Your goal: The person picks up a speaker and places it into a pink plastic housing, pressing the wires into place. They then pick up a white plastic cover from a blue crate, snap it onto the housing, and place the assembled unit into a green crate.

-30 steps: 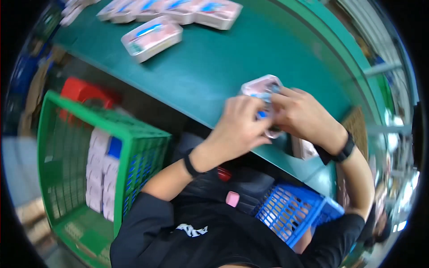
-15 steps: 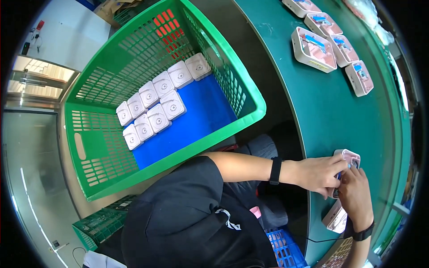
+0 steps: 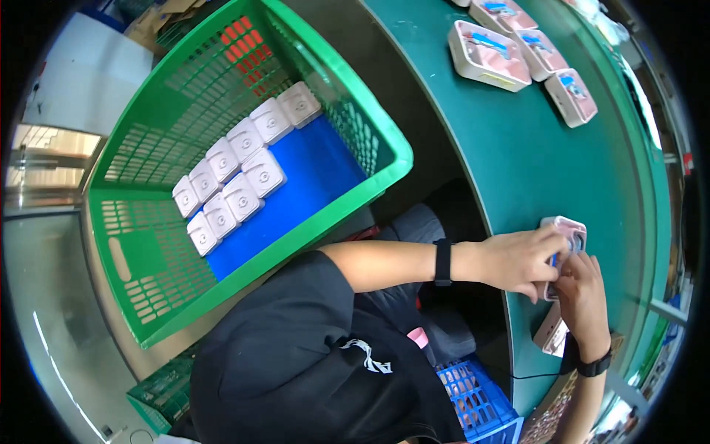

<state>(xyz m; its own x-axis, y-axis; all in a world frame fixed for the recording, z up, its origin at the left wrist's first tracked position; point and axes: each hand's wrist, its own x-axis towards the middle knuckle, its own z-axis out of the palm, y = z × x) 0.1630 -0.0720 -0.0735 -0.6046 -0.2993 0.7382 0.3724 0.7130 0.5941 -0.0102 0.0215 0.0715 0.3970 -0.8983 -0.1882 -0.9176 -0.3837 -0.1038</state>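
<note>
Pink casing (image 3: pixel 569 224) is partly hidden btwn L fingers (image 3: pixel 548 243) & R fingers (image 3: pixel 582 266).

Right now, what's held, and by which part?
The left hand and right hand are bunched over the middle of a pale pink rectangular open plastic housing; they hide the grip, so the part cannot be told.

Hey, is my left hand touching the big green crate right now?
Apart. The head view shows the left hand at a pale pink case on the table, a dark gap separating that hand from the green crate.
</note>
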